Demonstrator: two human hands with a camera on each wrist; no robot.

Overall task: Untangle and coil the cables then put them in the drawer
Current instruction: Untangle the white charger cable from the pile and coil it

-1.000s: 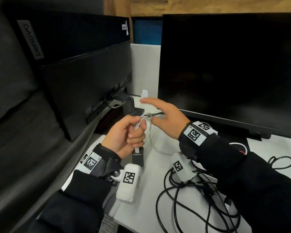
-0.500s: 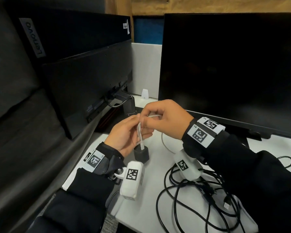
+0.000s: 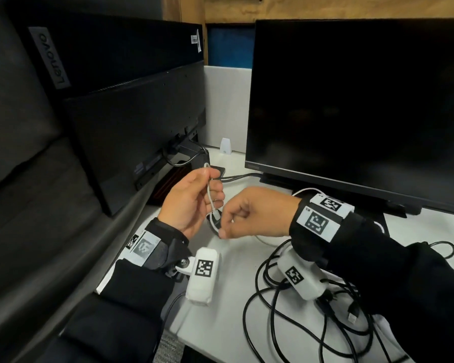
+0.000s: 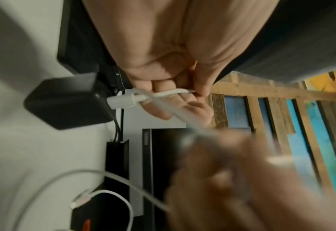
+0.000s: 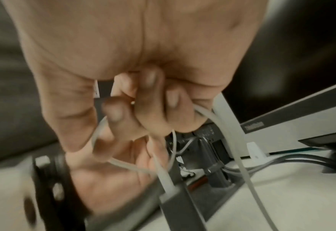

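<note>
Since the earlier frame, the right hand is seen lowered from beside the left fingertips to a position below them, and a further turn of white cable is laid around the left hand.

Left hand: closed on the forming coil. The upper bend of the loops is pinched between thumb and fingertips; the white plug and its black adapter hang just under the fingers.

Right hand: fingers curled round the running length of the same cable, which is fed out past the little finger toward the white desk. The remaining slack lies on the desk behind the right wrist, near the base of the right monitor.

Handling assessment: the cable is judged thin, light and limp, with a smooth jacket that may slip through a loose grip. The adapter is judged the only part of real weight; it is likely to swing and pull the loops out of shape. Hold is best taken at the gathered bend of the coil, with the adapter supported rather than left hanging from the plug joint, where strain is least tolerable.

A tangle of black cables lies untouched on the desk beneath the right forearm. No drawer is visible in any view.
</note>
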